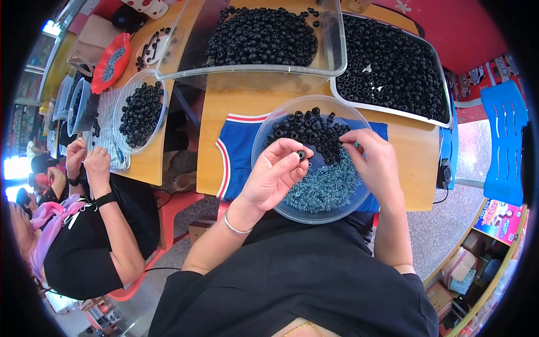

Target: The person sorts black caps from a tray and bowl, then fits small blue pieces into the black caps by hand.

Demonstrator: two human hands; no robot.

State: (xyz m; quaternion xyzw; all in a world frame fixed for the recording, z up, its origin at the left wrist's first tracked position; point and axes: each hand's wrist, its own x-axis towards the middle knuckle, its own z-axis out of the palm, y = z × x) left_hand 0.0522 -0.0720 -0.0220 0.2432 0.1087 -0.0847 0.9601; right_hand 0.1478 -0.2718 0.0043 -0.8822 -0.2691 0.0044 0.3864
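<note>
My left hand [268, 177] is pinched around a small black ring-shaped part [301, 155], its hole facing up towards me. Just to the right, my right hand [375, 163] dips over the side of a clear round bowl [314, 220], thumb and fingers pressed together. Whatever sits between those fingertips is too small to make out. Inside the bowl, black ring-shaped parts [307, 128] lie heaped at the far side. Many small blue-green translucent pieces [323, 190] fill the near side, right below my hands.
Blue cloth with red-white trim [234, 149] lies under the bowl on the wooden table [412, 194]. Behind stand a clear bin [252, 69] and a white tray [387, 108], both holding black parts. At left, a co-worker [84, 241] sits by another bowl [126, 147].
</note>
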